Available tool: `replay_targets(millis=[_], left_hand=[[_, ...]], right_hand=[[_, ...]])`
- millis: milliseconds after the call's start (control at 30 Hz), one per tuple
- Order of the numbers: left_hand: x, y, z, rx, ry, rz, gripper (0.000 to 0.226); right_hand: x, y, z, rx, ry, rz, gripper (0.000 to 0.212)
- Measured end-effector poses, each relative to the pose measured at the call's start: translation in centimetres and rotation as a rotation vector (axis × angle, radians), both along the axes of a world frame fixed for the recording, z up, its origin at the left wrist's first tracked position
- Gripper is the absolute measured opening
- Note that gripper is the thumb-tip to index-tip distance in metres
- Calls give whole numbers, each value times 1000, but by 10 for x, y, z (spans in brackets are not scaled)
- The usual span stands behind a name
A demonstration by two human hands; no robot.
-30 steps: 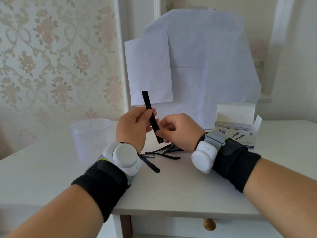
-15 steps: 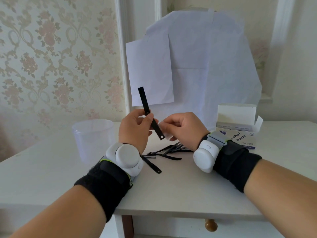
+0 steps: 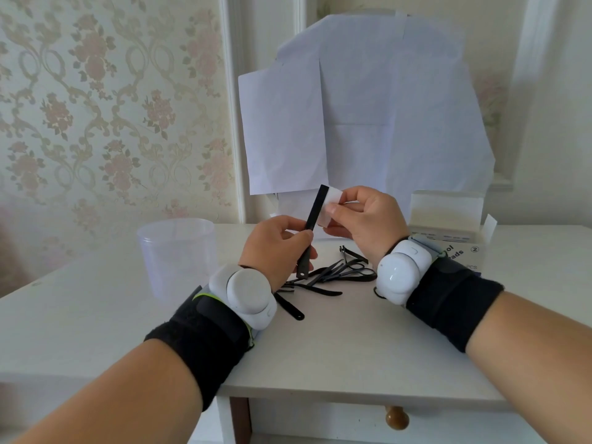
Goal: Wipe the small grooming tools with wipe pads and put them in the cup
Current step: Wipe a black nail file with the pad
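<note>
In the head view, the left hand (image 3: 275,248) is sitting just left of the frame's middle, its fingers and thumb curling round the lower part of a flat black nail file (image 3: 313,230) and pinching it so the strip is standing nearly upright, tilting slightly to the right at the top. The right hand (image 3: 365,219) is hovering just right of it, slightly higher, with thumb and fingertips pinching a small white wipe pad (image 3: 330,205) and pressing it against the upper right side of the file. Both wrists are wearing black bands with white rounded devices.

Below and between the hands, a loose pile of black grooming tools (image 3: 333,274) is lying on the white counter (image 3: 320,354), and one more black strip (image 3: 290,309) is lying apart from it, beside the left wrist. A clear plastic cup (image 3: 176,251) is standing on the counter at the left of the frame, well apart from the held file; whether anything is inside it cannot be told. An open box of alcohol pads (image 3: 448,229) is standing at the right, behind the right wrist. White paper sheets (image 3: 368,107) are hanging on the wall in the upper middle, with floral wallpaper (image 3: 96,107) filling the upper left. A brown drawer knob (image 3: 397,418) is showing at the bottom.
</note>
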State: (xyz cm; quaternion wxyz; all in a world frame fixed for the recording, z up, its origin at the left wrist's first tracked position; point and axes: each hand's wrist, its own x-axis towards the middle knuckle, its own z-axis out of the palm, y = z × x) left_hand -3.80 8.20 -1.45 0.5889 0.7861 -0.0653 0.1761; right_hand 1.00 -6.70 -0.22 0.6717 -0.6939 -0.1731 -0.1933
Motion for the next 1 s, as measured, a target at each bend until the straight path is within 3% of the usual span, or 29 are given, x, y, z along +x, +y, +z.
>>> replay_targets(millis=[133, 267, 367, 500, 600, 700, 1000], left_hand=[[1, 0, 0, 26, -12, 5, 9], [1, -1, 0, 38, -8, -7, 9], [1, 0, -1, 31, -5, -17, 9], [0, -1, -1, 49, -13, -42, 10], [-2, -2, -1, 60, -27, -69, 11], [-2, -2, -1, 69, -39, -80, 13], [2, -1, -4, 121, -44, -64, 11]], right_hand=[[-5, 2, 0, 78, 86, 143, 14], [-8, 2, 5, 221, 190, 279, 12], [-7, 2, 7, 270, 246, 287, 25], [-5, 2, 1, 235, 165, 217, 11], [-2, 2, -3, 115, 150, 181, 23], [-2, 1, -5, 21, 161, 212, 20], [-2, -1, -3, 132, 166, 249, 17]])
